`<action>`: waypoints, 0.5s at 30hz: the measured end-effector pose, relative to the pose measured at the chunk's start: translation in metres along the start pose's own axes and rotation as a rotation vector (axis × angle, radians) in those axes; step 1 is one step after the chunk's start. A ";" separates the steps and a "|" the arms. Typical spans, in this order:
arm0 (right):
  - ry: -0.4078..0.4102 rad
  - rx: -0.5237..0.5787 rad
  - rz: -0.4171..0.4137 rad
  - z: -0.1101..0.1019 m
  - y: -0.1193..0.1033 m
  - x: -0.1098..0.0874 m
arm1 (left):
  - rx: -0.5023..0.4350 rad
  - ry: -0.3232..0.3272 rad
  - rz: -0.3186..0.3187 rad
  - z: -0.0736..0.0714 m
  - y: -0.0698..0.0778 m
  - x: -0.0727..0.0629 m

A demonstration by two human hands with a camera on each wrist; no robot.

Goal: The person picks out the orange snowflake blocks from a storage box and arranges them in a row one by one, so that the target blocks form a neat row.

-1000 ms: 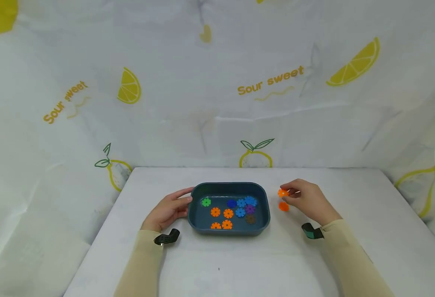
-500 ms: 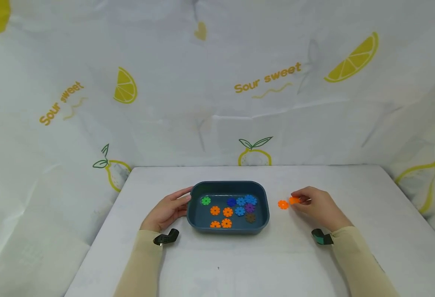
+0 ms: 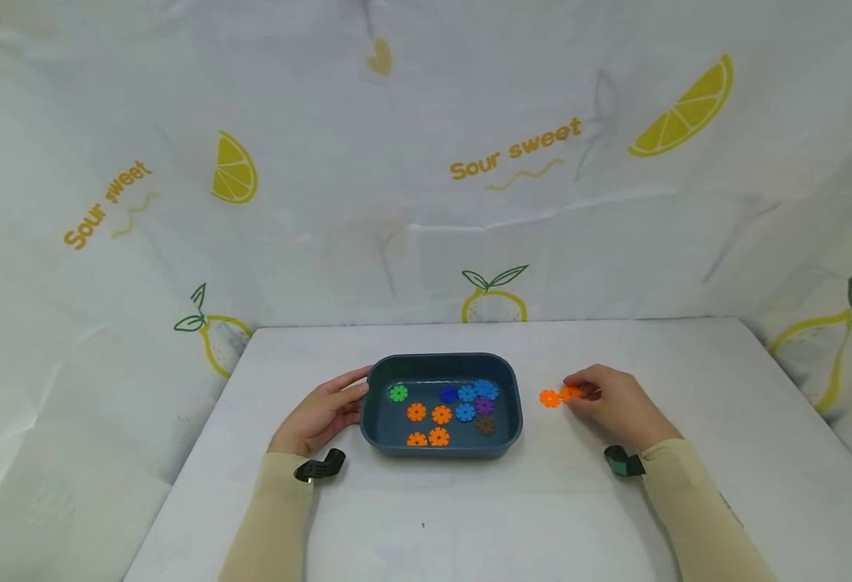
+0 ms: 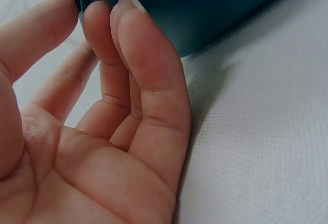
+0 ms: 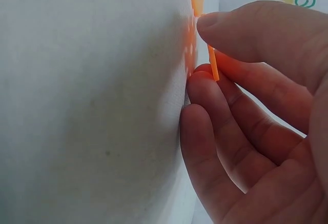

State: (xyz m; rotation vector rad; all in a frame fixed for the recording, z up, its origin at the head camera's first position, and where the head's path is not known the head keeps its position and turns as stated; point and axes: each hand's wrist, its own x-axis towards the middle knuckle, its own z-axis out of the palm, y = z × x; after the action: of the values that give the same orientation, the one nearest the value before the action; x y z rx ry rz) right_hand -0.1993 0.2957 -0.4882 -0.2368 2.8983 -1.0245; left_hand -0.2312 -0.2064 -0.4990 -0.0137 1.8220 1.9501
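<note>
In the head view, my left hand (image 3: 319, 416) holds the left end of a dark blue-green tray (image 3: 440, 453). Its curled fingers (image 4: 159, 75) press against the tray's outer wall in the left wrist view. To the tray's right, my right hand (image 3: 611, 404) pinches an orange notched plastic disc (image 3: 570, 392) between thumb and fingertips, low over the table. Another orange disc (image 3: 550, 398) lies just left of it, the two edge to edge. Seen from the right wrist, the pinched disc (image 5: 214, 65) is nearly edge-on and partly hidden by the thumb.
Inside the tray are several notched discs: a green one (image 3: 398, 393), orange ones (image 3: 441, 415), blue ones (image 3: 466, 412), a purple one (image 3: 484, 406) and a brown one (image 3: 486, 425). Behind the white table (image 3: 426, 517) hangs a lemon-print cloth (image 3: 353, 242).
My right hand, with its orange disc, has gone from behind the lying disc round to that disc's right side. The left hand keeps its hold on the tray. The head view has shifted slightly.
</note>
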 end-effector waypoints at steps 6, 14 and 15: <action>0.004 -0.015 -0.019 -0.002 -0.002 0.000 | -0.007 0.003 0.004 0.000 0.002 0.000; 0.003 -0.032 -0.016 0.000 -0.004 -0.001 | -0.023 -0.001 0.001 0.001 0.001 -0.001; 0.004 -0.032 -0.017 0.000 -0.004 -0.001 | -0.020 -0.004 0.005 0.001 0.001 -0.001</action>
State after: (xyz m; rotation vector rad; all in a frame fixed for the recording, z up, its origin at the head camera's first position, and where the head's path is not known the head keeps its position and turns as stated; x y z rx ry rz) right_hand -0.1977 0.2931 -0.4856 -0.2617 2.9232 -0.9823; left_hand -0.2306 -0.2055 -0.4975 -0.0120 1.8016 1.9708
